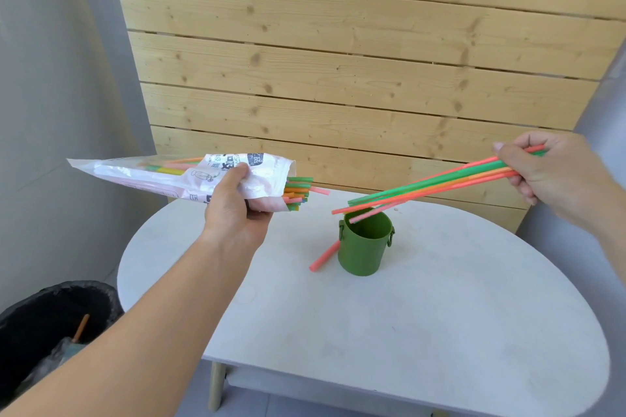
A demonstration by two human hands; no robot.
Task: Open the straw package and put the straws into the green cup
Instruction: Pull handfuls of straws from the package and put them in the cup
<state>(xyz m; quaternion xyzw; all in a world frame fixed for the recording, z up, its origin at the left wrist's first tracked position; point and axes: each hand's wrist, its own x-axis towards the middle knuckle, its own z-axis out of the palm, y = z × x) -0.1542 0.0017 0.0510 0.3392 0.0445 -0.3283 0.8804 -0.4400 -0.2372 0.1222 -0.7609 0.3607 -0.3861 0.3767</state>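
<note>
My left hand (233, 210) grips a white printed straw package (152, 176), held level above the table's left side. Its open end points right, and several coloured straw tips (298, 191) stick out of it. My right hand (542, 173) holds a bundle of several green, pink and orange straws (426, 188) by one end. Their free ends slope down to just above the rim of the green cup (364, 247). The cup stands upright near the middle of the white table (423, 332). One pink straw (323, 257) lies on the table, leaning against the cup's left side.
A black-lined waste bin (50, 318) stands on the floor at the lower left, with an orange straw and wrapping inside. A wooden plank wall (338, 61) rises directly behind the table. The table's front edge and one wooden leg (216, 386) show at the bottom.
</note>
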